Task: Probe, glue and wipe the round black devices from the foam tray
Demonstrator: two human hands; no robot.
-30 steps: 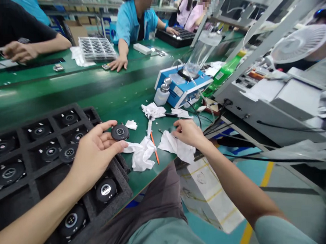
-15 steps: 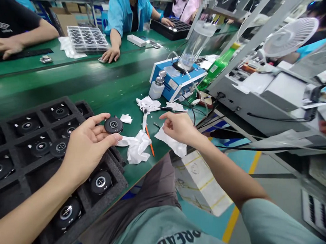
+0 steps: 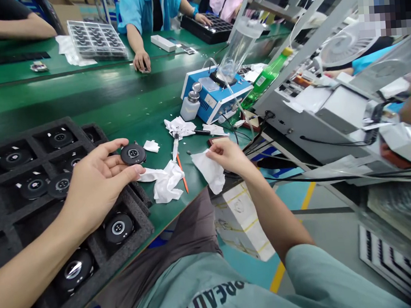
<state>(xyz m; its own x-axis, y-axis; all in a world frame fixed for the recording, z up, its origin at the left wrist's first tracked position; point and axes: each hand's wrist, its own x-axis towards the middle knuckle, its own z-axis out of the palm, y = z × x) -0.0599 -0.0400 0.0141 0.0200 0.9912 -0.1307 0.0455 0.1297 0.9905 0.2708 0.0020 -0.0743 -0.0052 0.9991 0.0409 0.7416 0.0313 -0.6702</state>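
Observation:
Between the thumb and fingers of my left hand (image 3: pixel 97 179) is a round black watch part (image 3: pixel 133 153), its face with small metal contacts turned up. My right hand (image 3: pixel 228 157) pinches the upper edge of a white wipe (image 3: pixel 210 172), which hangs down at the table edge. A crumpled white cloth (image 3: pixel 168 182) lies between the hands, close to my left fingertips. Beside it are an orange stick (image 3: pixel 182 176) and a clear, pen-like tool (image 3: pixel 175 149). Below and left of my left hand, a black foam tray (image 3: pixel 99 242) holds several similar round parts.
A blue-and-white machine (image 3: pixel 216 95) with a clear tube stands behind a dispenser bottle (image 3: pixel 190 106). Farther right are a green bottle (image 3: pixel 265 78) and cables. Across the green table (image 3: pixel 83 94), co-workers sit near a clear tray of parts (image 3: pixel 96 40).
My right hand has closed on the white wipe and lifted it off the table. My left hand still holds the round part. The whole view has shifted slightly.

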